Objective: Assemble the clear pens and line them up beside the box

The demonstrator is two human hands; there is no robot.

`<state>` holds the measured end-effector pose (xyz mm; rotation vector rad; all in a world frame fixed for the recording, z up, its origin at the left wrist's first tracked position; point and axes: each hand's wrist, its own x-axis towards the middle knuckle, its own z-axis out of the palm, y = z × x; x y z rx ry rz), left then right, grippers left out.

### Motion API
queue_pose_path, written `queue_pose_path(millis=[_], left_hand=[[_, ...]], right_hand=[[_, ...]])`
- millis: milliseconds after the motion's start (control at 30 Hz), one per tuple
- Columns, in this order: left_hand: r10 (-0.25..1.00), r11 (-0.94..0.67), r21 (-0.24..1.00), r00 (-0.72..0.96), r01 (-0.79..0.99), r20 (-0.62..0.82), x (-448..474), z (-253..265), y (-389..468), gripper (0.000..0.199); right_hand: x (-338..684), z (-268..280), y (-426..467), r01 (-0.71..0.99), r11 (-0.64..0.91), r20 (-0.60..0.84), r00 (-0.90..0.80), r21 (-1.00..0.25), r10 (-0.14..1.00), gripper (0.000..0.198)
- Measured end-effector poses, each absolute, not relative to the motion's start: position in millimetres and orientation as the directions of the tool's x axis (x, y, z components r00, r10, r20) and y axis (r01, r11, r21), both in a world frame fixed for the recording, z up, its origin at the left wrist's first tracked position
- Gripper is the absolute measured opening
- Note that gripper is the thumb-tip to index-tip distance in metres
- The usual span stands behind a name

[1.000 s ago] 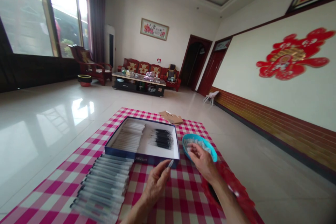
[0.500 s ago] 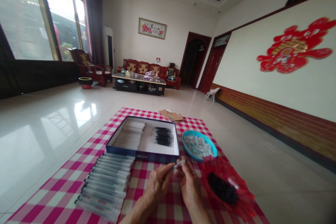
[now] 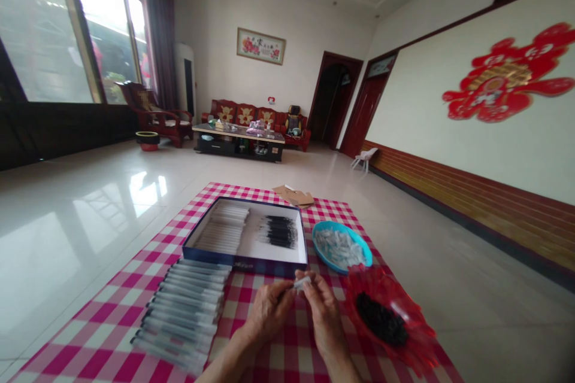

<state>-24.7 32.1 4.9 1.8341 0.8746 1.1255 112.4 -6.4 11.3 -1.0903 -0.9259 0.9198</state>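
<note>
My left hand (image 3: 268,310) and my right hand (image 3: 324,311) meet above the checked cloth (image 3: 108,335), both pinching one small clear pen piece (image 3: 302,282) between the fingertips. Just beyond them lies a shallow blue-rimmed box (image 3: 246,264) holding a row of clear pen barrels (image 3: 223,232) and a bunch of black refills (image 3: 278,231). A blue bowl (image 3: 365,251) of small pale parts sits right of the box. A red dish (image 3: 415,344) with small black parts lies beside my right hand. A row of several assembled pens (image 3: 186,309) lies to the left of my left hand.
A folded cardboard piece (image 3: 296,196) lies at the cloth's far edge. Glossy tiled floor (image 3: 81,215) surrounds the cloth. Far back stand a coffee table (image 3: 238,142), a red sofa (image 3: 245,114), an armchair (image 3: 153,114) and a small white chair (image 3: 363,162).
My right hand left the blue bowl and came back to meet my left hand at the pen piece. The red dish, earlier covered by my arm, now shows.
</note>
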Motion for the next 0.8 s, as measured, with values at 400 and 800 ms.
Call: queue_pose_path(millis=[400, 800], left_hand=[[0.806, -0.080, 0.987, 0.574, -0.137, 0.145, -20, 11, 33, 0.048], [0.829, -0.559, 0.632, 0.350, 0.536, 0.437, -20, 7, 20, 0.030]], right_hand=[[109, 13, -6, -0.451, 0.134, 0.008, 0.271, -0.883, 0.963, 0.038], [95, 9, -2, -0.557, 0.057, -0.183, 0.365, -0.828, 0.913, 0.048]])
